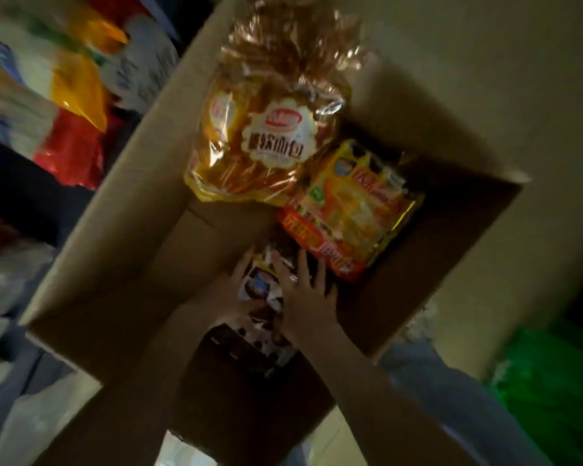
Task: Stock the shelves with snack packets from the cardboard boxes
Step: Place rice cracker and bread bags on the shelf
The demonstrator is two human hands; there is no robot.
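Note:
An open cardboard box (122, 203) fills the view. Inside lie a clear bag of bread (266, 139) with a white label and a yellow-orange snack packet (350, 206). At the box's near end both hands are on a dark brown and white snack packet (260, 290). My left hand (233, 287) grips its left edge, with the fingers partly hidden behind it. My right hand (308, 294) lies on top of it with fingers spread and fairly straight. The packet's lower part reaches over the box's near flap (249, 398).
Blurred red, yellow and white packets (64, 95) sit on shelving at the upper left, with more pale packets (7, 280) lower left. A green object (546, 381) is at the lower right. A leg in jeans (428, 375) shows below the box.

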